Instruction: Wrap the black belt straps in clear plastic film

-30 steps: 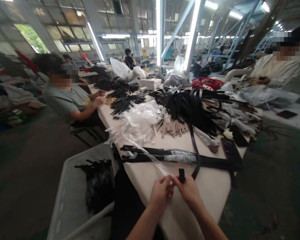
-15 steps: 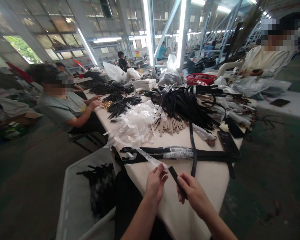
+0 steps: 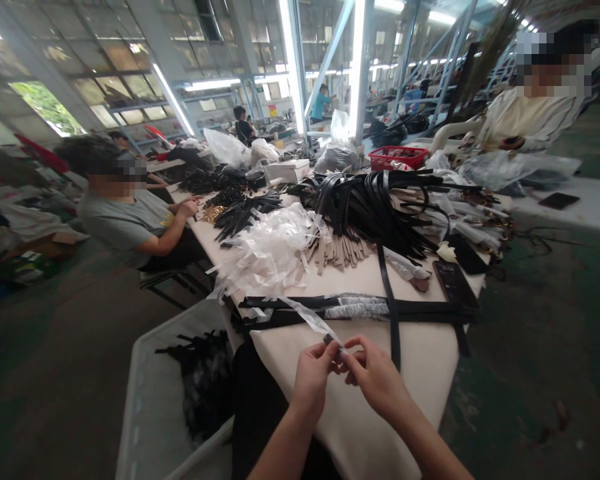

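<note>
My left hand (image 3: 314, 377) and my right hand (image 3: 377, 380) meet at their fingertips over the near end of the table (image 3: 430, 373). The left hand pinches the end of a clear plastic sleeve (image 3: 310, 319) that runs up to the left. The right hand pinches the tip of a black strap, mostly hidden inside its fingers. A long black belt (image 3: 389, 300) lies just beyond my right hand, across bundled black straps (image 3: 360, 308).
A heap of clear plastic sleeves (image 3: 273, 250), a pile of black belts (image 3: 375, 203) and tan strips (image 3: 343, 250) cover the table. A phone (image 3: 455, 283) lies at the right edge. A grey bin with black straps (image 3: 200, 373) stands to my left. People sit left and right.
My right hand, which held the black strap apart from the left hand half a second ago, has come in to the left hand; the strap is now largely hidden at the sleeve's end.
</note>
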### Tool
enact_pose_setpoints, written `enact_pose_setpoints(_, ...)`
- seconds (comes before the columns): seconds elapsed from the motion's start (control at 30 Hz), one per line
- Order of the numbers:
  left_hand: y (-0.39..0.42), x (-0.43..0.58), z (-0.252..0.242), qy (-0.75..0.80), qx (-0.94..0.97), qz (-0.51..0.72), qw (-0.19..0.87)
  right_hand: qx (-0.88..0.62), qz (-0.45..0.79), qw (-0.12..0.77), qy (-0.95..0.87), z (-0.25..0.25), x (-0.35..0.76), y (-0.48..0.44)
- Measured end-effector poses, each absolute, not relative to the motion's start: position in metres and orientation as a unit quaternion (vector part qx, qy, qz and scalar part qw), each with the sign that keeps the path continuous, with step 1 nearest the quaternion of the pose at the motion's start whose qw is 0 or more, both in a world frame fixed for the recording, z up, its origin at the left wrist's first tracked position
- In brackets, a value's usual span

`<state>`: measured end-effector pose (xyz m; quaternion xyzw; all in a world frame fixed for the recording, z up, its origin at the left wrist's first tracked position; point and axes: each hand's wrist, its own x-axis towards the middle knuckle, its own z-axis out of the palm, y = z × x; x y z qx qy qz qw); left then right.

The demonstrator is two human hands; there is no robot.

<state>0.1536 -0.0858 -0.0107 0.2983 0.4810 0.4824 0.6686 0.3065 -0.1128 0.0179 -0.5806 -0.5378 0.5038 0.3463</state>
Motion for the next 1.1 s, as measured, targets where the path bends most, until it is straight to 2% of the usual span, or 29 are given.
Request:
enact_pose_setpoints(0.13, -0.079, 0.139, -0.008, 0.511, 0.222, 0.549, 0.623, -0.571, 0.416, 0.227, -0.670, 0.028, 0.326, -0.115)
enact_pose_setpoints(0.2, -0.081, 0.138, -0.010, 0.518, 0.228, 0.542, 0.621, -0.567, 0.408, 0.181, -0.692, 0.030, 0.328, -0.113)
enact_pose_setpoints(0.37, -0.095, 0.150, -0.021, 0.486, 0.284, 0.488, 0.667, -0.550, 0.416, 0.152, -0.708, 0.038, 0.324, -0.105)
enact_pose_setpoints(0.5, -0.096, 0.144, -0.022, 0.509, 0.267, 0.524, 0.629, -0.571, 0.344, 0.123, -0.735, 0.043, 0.341, -0.113)
enact_pose_setpoints(0.57, -0.096, 0.142, -0.024, 0.519, 0.293, 0.515, 0.616, -0.567, 0.401, 0.110, -0.712, 0.040, 0.346, -0.116)
enact_pose_setpoints(0.7, -0.101, 0.151, -0.034, 0.513, 0.368, 0.441, 0.638, -0.535, 0.540, 0.144, -0.634, 0.032, 0.341, -0.111)
enact_pose_setpoints(0.8, -0.103, 0.154, -0.041, 0.525, 0.381, 0.444, 0.619, -0.525, 0.542, 0.176, -0.633, 0.025, 0.347, -0.111)
enact_pose_setpoints(0.9, -0.104, 0.154, -0.042, 0.555, 0.383, 0.455, 0.582, -0.530, 0.566, 0.166, -0.610, 0.014, 0.358, -0.114)
enact_pose_setpoints(1.0, -0.108, 0.160, -0.041, 0.554, 0.401, 0.419, 0.597, -0.515, 0.615, 0.180, -0.569, 0.004, 0.358, -0.115)
enact_pose_setpoints(1.1, -0.110, 0.164, -0.040, 0.543, 0.407, 0.425, 0.599, -0.500, 0.614, 0.206, -0.575, -0.001, 0.359, -0.115)
